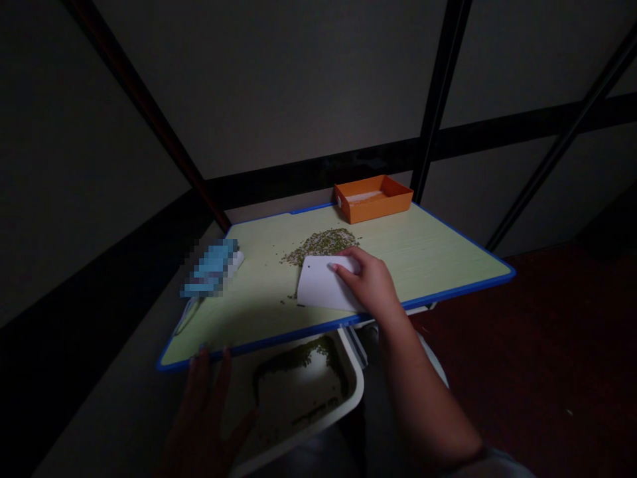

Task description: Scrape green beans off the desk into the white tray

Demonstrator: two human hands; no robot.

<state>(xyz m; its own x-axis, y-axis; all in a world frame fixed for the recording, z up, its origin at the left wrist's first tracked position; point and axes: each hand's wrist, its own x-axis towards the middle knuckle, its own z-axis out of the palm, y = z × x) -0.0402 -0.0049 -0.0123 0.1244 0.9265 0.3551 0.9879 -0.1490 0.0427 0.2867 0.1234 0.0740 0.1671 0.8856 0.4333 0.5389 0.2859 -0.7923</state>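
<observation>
My right hand [371, 282] grips a white card [318, 289], fingers behind it and thumb on its near face. The card has a small dark hole near its top left corner and stands tilted on the pale green tabletop [442, 252]. Just beyond it lies a spread heap of small green and whitish grains [326, 242]. In deep shadow at the lower left, my left hand [206, 405] has its fingers spread by the table's front edge. It is beside a white plastic bin [354, 392] below the edge, where dark green grains cling along the inside.
An orange open box [381, 210] with something white inside stands at the table's back. A blurred-out light blue object [212, 269] is at the left edge, with a cord below it. Blue trim borders the table; dark-framed panels [298, 79] rise close behind.
</observation>
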